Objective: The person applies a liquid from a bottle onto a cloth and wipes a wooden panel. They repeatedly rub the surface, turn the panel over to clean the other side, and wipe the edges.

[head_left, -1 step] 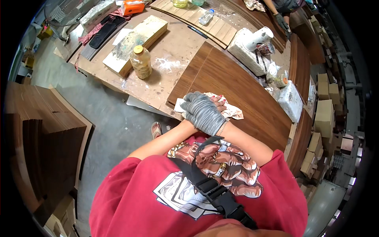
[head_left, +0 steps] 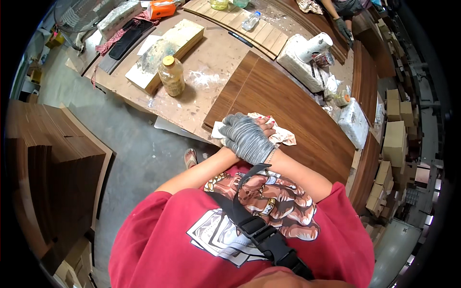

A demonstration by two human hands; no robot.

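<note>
My left hand is bare, with red nails. It lies on a crumpled, stained white rag, its visible fingers stretched out. Most of that hand is covered by my right hand, which wears a striped grey glove and rests crosswise on top, fingers extended to the left. A small white piece sticks out beside the gloved fingertips; I cannot tell whether it belongs to the rag. Under the rag is a dark brown wood-grain panel at the near edge of the workbench.
A yellow-capped bottle stands by a pale wood block. White foam blocks and a white cup line the panel's right side. Stacked boards stand at left. A co-worker's gloved hand is at far right.
My hands and the rag stay where they were. The co-worker's gloved hand has shifted very slightly.
</note>
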